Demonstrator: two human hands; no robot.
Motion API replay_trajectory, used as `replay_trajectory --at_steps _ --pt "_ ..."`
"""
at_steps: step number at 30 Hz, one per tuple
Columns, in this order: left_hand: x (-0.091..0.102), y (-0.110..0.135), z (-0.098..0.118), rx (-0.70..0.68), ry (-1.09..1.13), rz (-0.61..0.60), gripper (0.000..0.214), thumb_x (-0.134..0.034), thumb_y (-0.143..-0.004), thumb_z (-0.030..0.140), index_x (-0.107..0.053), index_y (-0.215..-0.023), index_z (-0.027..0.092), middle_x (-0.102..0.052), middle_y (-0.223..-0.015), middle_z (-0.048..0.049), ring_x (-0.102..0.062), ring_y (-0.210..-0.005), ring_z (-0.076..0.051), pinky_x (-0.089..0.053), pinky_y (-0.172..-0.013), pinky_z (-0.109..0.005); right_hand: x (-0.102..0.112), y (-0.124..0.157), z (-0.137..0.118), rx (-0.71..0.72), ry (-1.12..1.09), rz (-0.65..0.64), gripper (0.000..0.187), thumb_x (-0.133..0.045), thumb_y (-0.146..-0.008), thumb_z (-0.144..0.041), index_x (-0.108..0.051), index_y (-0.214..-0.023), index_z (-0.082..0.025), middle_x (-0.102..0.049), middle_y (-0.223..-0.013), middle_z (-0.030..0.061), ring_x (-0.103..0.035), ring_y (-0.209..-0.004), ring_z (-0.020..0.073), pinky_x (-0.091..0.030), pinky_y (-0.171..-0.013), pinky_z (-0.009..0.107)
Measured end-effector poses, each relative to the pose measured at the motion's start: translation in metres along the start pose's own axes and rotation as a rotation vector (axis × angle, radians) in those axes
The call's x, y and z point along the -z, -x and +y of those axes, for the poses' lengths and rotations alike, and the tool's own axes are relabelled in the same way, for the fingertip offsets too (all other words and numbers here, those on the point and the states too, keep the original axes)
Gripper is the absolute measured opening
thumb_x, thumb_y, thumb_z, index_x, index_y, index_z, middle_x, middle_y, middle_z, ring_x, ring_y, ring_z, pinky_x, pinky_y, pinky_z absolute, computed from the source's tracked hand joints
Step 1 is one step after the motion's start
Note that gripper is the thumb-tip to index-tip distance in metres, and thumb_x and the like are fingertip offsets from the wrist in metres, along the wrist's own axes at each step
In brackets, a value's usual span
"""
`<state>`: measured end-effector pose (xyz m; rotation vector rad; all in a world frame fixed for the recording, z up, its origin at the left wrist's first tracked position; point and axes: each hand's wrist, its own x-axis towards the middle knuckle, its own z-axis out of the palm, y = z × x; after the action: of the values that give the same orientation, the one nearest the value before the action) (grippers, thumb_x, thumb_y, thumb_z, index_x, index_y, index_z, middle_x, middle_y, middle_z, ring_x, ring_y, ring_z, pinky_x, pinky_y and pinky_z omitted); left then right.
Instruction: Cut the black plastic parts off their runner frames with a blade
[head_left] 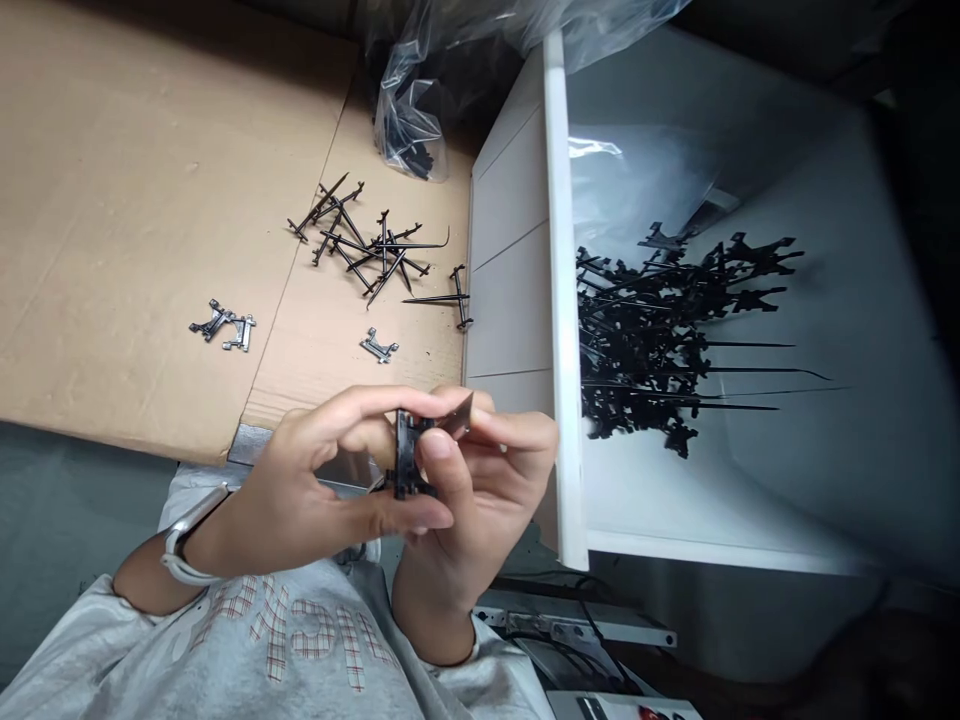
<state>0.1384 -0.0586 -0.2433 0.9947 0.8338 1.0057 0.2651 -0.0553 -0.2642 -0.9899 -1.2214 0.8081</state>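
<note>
My left hand (315, 475), with a white band at its wrist, grips a small black plastic bracket (406, 455) between thumb and fingers. Pressed close against it from the right is my right hand (491, 480), which pinches a thin, dark, pointed blade (457, 414). The right thumb rests at the bracket's edge, hiding some of it. Beyond my hands, a similar small black bracket (379, 345) lies on the cardboard (135, 200). Two more brackets (225, 325) sit together farther left. A loose heap of thin black T-shaped sticks (375, 245) is spread behind them.
A white bin (564, 300) stands close on the right, its wall beside my right hand. Inside it is a pile of black plastic parts (645, 345) with long thin sticks. A clear plastic bag (411, 110) holds dark parts at the back. Below the bin are cables and a metal rail (637, 630).
</note>
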Motion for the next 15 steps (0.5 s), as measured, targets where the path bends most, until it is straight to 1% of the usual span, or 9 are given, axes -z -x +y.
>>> replay_trajectory --at_steps 3,5,7,8,10,12,13,14,15 --pt "-0.001 -0.003 -0.006 -0.002 0.07 0.004 0.054 -0.082 -0.076 0.03 -0.066 -0.128 0.029 -0.073 -0.093 -0.0011 -0.066 -0.08 -0.014 -0.055 -0.083 -0.025 -0.001 0.002 0.0 -0.053 -0.048 0.012 0.01 -0.061 -0.093 -0.026 -0.053 -0.098 -0.026 -0.063 -0.085 -0.0014 -0.064 -0.068 0.0109 -0.053 -0.055 0.022" --pt "-0.002 -0.004 -0.011 -0.002 0.092 0.022 0.056 -0.083 -0.073 0.033 -0.066 -0.127 0.031 -0.072 -0.099 -0.0014 -0.065 -0.083 -0.014 -0.054 -0.082 -0.024 -0.003 0.002 0.0 -0.066 -0.093 0.011 0.01 -0.062 -0.093 -0.024 -0.054 -0.098 -0.026 -0.062 -0.086 -0.0022 -0.06 -0.06 0.0079 -0.051 -0.05 0.019" --pt "-0.002 -0.004 -0.015 -0.063 0.072 0.035 0.053 -0.083 -0.073 0.032 -0.068 -0.124 0.034 -0.07 -0.1 -0.0009 -0.062 -0.083 -0.013 -0.053 -0.08 -0.022 -0.005 0.001 0.0 -0.049 -0.132 0.002 0.009 -0.06 -0.093 -0.02 -0.056 -0.098 -0.026 -0.062 -0.085 -0.0024 -0.056 -0.055 0.0064 -0.049 -0.046 0.018" --pt "-0.002 -0.003 -0.016 -0.108 0.044 0.041 0.05 -0.083 -0.073 0.031 -0.07 -0.121 0.035 -0.068 -0.099 -0.001 -0.061 -0.085 -0.013 -0.052 -0.079 -0.022 -0.005 0.001 0.001 -0.032 -0.146 -0.001 0.011 -0.059 -0.093 -0.017 -0.057 -0.099 -0.026 -0.062 -0.084 -0.0019 -0.057 -0.056 0.0069 -0.049 -0.046 0.018" --pt "-0.001 -0.002 -0.016 -0.209 -0.05 0.067 0.043 -0.083 -0.073 0.027 -0.072 -0.115 0.033 -0.063 -0.1 -0.0031 -0.059 -0.094 -0.016 -0.05 -0.082 -0.023 -0.004 0.001 0.002 0.021 -0.159 0.002 0.017 -0.059 -0.091 -0.012 -0.06 -0.101 -0.026 -0.062 -0.084 0.0 -0.063 -0.071 0.0107 -0.052 -0.052 0.02" --pt "0.003 0.001 -0.01 -0.298 -0.199 0.125 0.037 -0.082 -0.074 0.024 -0.073 -0.11 0.029 -0.061 -0.11 -0.0071 -0.057 -0.109 -0.021 -0.05 -0.089 -0.026 0.002 0.0 0.002 0.084 -0.145 -0.021 0.024 -0.06 -0.089 -0.007 -0.063 -0.105 -0.025 -0.063 -0.088 0.0026 -0.065 -0.084 0.0136 -0.053 -0.056 0.021" --pt "0.005 0.002 -0.006 -0.321 -0.281 0.147 0.035 -0.081 -0.075 0.022 -0.072 -0.109 0.027 -0.061 -0.115 -0.0087 -0.055 -0.115 -0.023 -0.049 -0.092 -0.028 0.006 -0.001 0.001 0.12 -0.127 -0.056 0.027 -0.06 -0.088 -0.005 -0.064 -0.107 -0.024 -0.063 -0.092 0.0038 -0.064 -0.085 0.014 -0.052 -0.056 0.022" --pt "0.008 0.002 -0.002 -0.329 -0.354 0.141 0.036 -0.08 -0.076 0.019 -0.071 -0.109 0.027 -0.061 -0.117 -0.0092 -0.056 -0.116 -0.024 -0.049 -0.094 -0.029 0.01 -0.002 0.0 0.159 -0.101 -0.102 0.028 -0.059 -0.088 -0.005 -0.065 -0.108 -0.022 -0.063 -0.094 0.0049 -0.064 -0.082 0.0136 -0.051 -0.053 0.022" --pt "0.011 0.003 0.002 -0.315 -0.411 0.102 0.037 -0.08 -0.076 0.017 -0.069 -0.11 0.026 -0.062 -0.115 -0.0086 -0.058 -0.112 -0.023 -0.049 -0.093 -0.029 0.014 -0.003 -0.003 0.198 -0.07 -0.153 0.028 -0.058 -0.088 -0.004 -0.067 -0.109 -0.021 -0.062 -0.095 0.0056 -0.062 -0.077 0.0125 -0.048 -0.05 0.021"
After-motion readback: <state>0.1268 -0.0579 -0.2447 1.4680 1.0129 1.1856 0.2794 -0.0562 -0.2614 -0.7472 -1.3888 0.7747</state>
